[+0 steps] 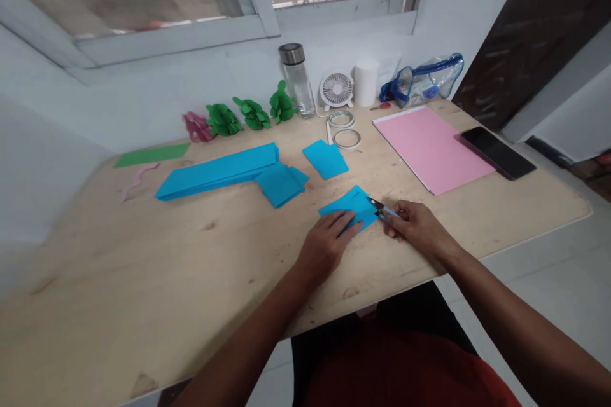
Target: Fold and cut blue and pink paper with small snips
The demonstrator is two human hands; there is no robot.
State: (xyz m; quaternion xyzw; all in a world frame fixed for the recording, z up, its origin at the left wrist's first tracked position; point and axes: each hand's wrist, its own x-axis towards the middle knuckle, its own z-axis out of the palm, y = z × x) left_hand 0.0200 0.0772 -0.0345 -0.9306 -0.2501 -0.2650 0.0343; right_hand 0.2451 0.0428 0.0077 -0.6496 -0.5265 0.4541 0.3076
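Note:
A piece of blue paper (356,197) lies on the table in front of me. My left hand (329,235) rests on its near left part, fingers spread and laid flat across the sheet. On the right side, my right hand (413,226) is closed around a pair of scissors (389,210) with dark blades and a light handle. The blades reach over the paper's right edge and point left. Just beyond are another blue paper piece (326,159) and a small stack of blue squares (280,186).
Long folded blue strips (219,168) lie on the table (205,292) at left. Behind stand green paper shapes (252,114), a glass bottle (300,86), a small fan (337,89) and tape rolls (347,138). Pink paper (429,146) and a phone (496,151) lie right.

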